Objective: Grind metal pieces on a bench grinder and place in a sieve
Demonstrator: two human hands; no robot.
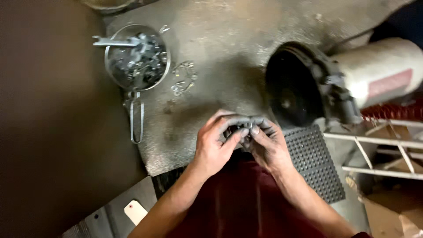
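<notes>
At far left on the grey desk stands a round metal bowl filled with small metal parts; a wire handle lies below it and loose clips just beside it. At centre, the left hand and right hand meet, fingers of both closed narrowly around a small dark metal part, held above the desk's near edge. A studded black mat lies right of the hands, a black round housing beyond.
</notes>
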